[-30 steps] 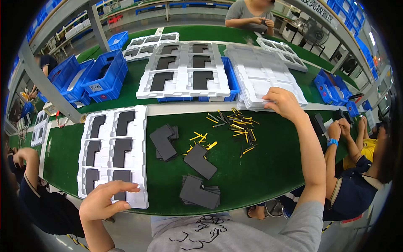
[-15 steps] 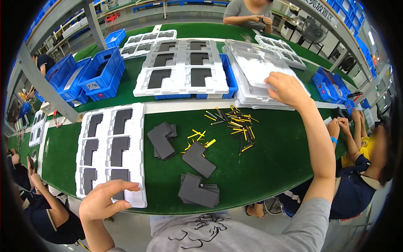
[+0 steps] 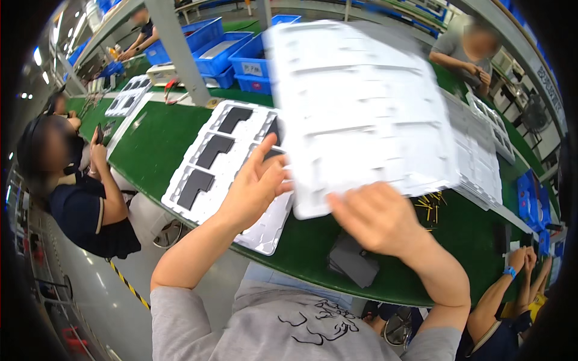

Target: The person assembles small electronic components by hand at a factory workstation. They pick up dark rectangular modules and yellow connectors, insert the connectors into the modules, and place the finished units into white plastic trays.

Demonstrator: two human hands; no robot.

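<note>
holding tray [image 3: 361, 114]; bin label [image 3: 248, 68] seemingly blurred

Bright; ceiling lights [image 3: 37, 56] glare far left of my left hand [image 3: 256, 186]. Blank thermoformed tray [image 3: 367, 114] above my right hand [image 3: 382, 219] motion-blurred, near-white. Fisheye-bent edges, black corners.

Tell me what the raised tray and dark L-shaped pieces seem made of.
Raised tray: likely thin moulded plastic, smooth and white, judging by its pressed ridges and recesses. Dark L-shaped pieces: matte, showing little shine; perhaps plastic or foam, can't tell.
</note>
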